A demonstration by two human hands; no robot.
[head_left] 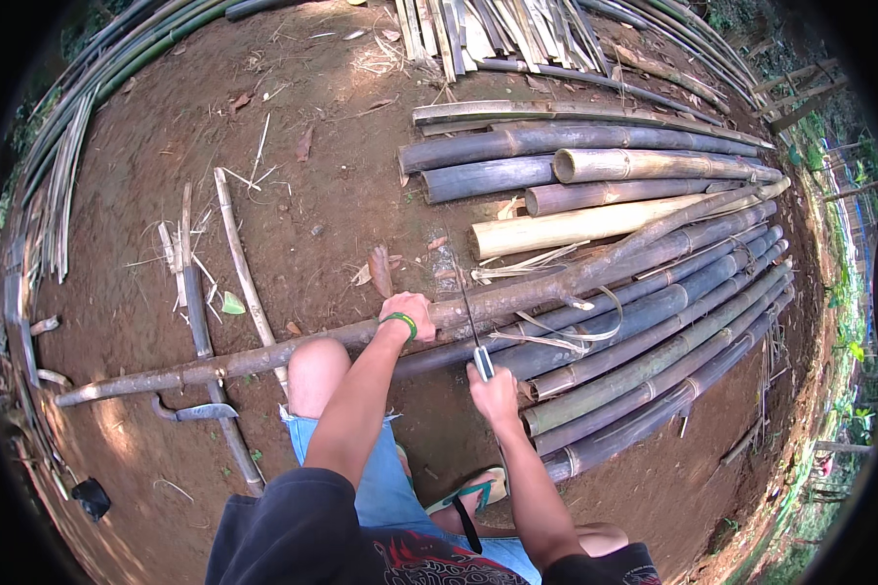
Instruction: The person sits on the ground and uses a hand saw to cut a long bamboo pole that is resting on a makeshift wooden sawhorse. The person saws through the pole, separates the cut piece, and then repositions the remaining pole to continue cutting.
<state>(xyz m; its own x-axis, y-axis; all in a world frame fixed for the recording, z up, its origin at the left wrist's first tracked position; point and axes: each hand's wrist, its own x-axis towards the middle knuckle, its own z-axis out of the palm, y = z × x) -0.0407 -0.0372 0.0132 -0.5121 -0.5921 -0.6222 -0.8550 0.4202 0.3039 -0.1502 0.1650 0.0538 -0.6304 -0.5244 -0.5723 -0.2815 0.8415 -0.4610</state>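
Long wooden pole [234, 364] slants L–R, R part atop bamboo culms [644, 314]. LH [412, 316] clenched on pole, just L of saw [482, 362]; blade crosses pole. RH [496, 394] wrapped round saw handle, bodyward of pole. Hooked knife [200, 412] near pole's L end.

Downward fisheye from head height

Two hands [409, 314], one saw [482, 357], one long branch [519, 296] (plus one curved knife [200, 412])
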